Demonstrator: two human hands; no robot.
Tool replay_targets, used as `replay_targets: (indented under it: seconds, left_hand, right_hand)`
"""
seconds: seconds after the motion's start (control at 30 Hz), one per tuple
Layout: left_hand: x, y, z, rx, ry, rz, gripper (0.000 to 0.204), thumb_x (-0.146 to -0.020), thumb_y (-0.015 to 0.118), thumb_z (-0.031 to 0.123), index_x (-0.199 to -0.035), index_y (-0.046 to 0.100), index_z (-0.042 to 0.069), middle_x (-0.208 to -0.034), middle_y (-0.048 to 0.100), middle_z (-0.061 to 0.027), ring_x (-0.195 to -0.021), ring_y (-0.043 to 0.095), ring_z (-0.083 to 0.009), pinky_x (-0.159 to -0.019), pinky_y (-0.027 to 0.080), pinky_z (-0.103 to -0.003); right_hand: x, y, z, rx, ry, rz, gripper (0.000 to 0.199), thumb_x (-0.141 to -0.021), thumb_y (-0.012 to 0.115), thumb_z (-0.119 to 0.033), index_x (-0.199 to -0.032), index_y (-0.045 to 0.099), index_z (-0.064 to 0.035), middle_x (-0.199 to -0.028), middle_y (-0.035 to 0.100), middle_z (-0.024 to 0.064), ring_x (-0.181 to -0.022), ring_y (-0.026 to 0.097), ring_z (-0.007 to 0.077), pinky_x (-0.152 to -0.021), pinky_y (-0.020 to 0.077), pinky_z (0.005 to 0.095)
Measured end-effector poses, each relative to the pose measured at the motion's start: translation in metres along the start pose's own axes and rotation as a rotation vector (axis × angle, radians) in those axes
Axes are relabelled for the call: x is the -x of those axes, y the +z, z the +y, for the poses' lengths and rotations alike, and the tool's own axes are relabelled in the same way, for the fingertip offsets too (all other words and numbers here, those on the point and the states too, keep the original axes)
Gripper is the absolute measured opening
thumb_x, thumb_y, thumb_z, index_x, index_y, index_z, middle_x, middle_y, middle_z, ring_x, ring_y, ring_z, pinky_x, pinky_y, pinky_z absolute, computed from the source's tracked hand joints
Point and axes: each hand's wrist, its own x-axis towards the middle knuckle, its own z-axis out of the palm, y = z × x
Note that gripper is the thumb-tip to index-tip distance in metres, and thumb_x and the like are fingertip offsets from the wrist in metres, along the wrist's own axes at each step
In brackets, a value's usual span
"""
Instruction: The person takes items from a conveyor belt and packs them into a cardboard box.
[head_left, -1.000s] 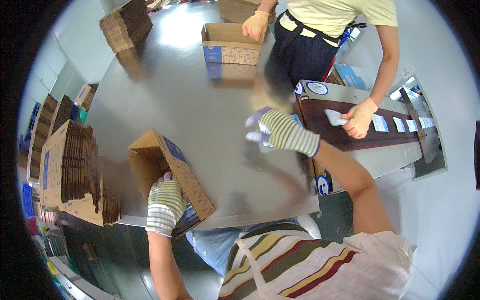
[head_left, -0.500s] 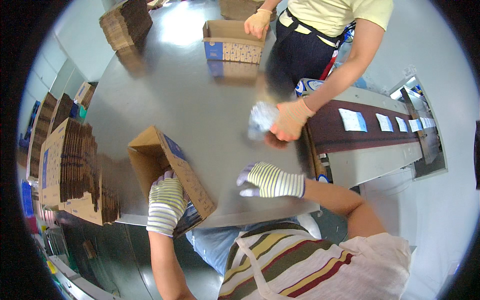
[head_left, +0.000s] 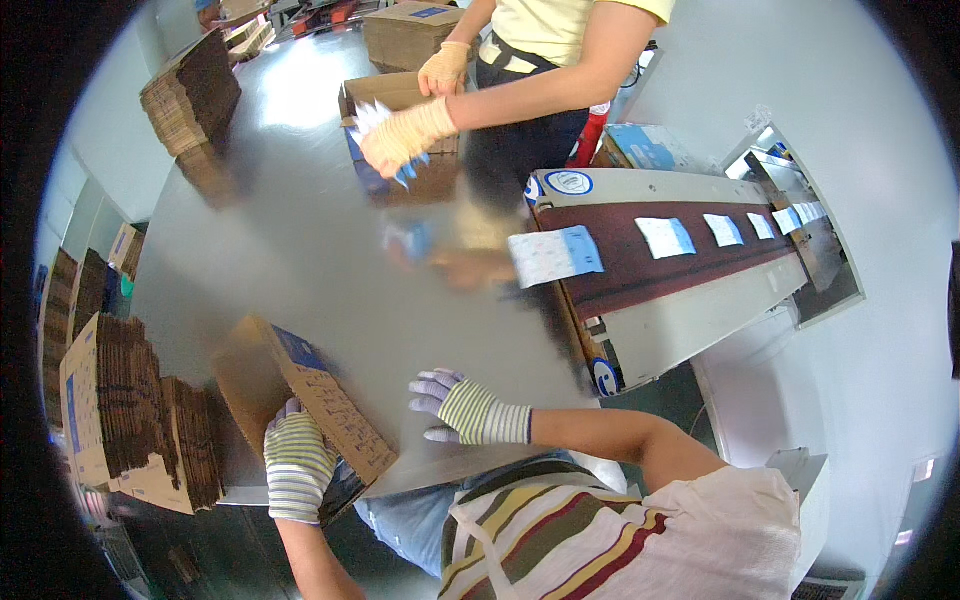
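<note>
Right hand [head_left: 470, 408] of mine is hanging loosely spread and empty over the counter [head_left: 310, 270]. Alongside, the belt [head_left: 618, 248] is carrying a row of packets [head_left: 665, 238]. Slanting at the counter's near edge is the box [head_left: 335, 405]; my left hand [head_left: 300, 465] is reaching inside, fingertips hidden, so I'm not able to tell its grip. The front packet [head_left: 555, 256] is overhanging the belt's end. I'm judging it could drop if nobody catches it, and the box could tip if that hand slackens.
</note>
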Motion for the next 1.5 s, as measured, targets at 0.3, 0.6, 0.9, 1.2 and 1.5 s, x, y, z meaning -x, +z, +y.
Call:
replay_targets:
  seconds: [0.3, 0.6, 0.9, 1.2, 1.5]
  left_hand:
    - [0.000, 0.012, -0.009, -0.015, 0.016, 0.026, 0.048, -0.074, 0.064, 0.024, -0.114, 0.056, -0.001, -0.117, 0.054, -0.0174, -0.107, 0.052, -0.0339, -0.092, 0.042, -0.043]
    - [-0.001, 0.010, -0.008, -0.047, 0.023, 0.064, 0.049, -0.074, 0.064, 0.024, -0.115, 0.055, -0.002, -0.115, 0.056, -0.0181, -0.105, 0.054, -0.0346, -0.090, 0.043, -0.043]
    - [0.004, 0.004, -0.005, -0.026, -0.008, 0.046, 0.051, -0.073, 0.067, 0.024, -0.116, 0.055, -0.002, -0.114, 0.057, -0.0183, -0.104, 0.055, -0.0343, -0.089, 0.044, -0.042]
    - [0.001, 0.010, -0.009, 0.016, -0.006, 0.051, 0.051, -0.072, 0.067, 0.026, -0.114, 0.055, -0.001, -0.113, 0.056, -0.0172, -0.105, 0.053, -0.0339, -0.089, 0.043, -0.043]
    - [0.002, 0.006, -0.008, 0.042, -0.017, 0.030, 0.052, -0.072, 0.066, 0.023, -0.116, 0.054, 0.000, -0.114, 0.056, -0.0170, -0.107, 0.053, -0.0332, -0.091, 0.043, -0.042]
  right_hand:
    - [0.001, -0.001, -0.001, -0.025, -0.002, 0.042, 0.051, -0.083, 0.057, -0.041, -0.119, 0.054, -0.0057, -0.134, 0.043, 0.0190, -0.126, 0.038, 0.0364, -0.106, 0.0300, 0.0486]
    - [0.005, -0.041, 0.000, -0.209, 0.022, 0.070, 0.051, -0.082, 0.062, -0.035, -0.120, 0.050, -0.0042, -0.126, 0.048, 0.0194, -0.116, 0.046, 0.0367, -0.100, 0.0368, 0.0484]
    - [0.036, -0.200, 0.098, 0.302, 0.285, 0.219, 0.035, -0.078, 0.064, -0.023, -0.109, 0.059, -0.0053, -0.115, 0.057, 0.0171, -0.109, 0.052, 0.0342, -0.094, 0.0415, 0.0459]
    - [0.206, -0.312, 0.281, 1.080, 1.184, -0.059, 0.034, -0.086, 0.053, -0.026, -0.114, 0.057, -0.0081, -0.117, 0.057, 0.0130, -0.111, 0.052, 0.0304, -0.092, 0.0422, 0.0459]
    - [0.228, -0.307, 0.309, 1.046, 1.099, -0.368, 0.039, -0.089, 0.049, -0.013, -0.127, 0.048, -0.0158, -0.133, 0.048, 0.0038, -0.125, 0.044, 0.0248, -0.100, 0.0364, 0.0462]
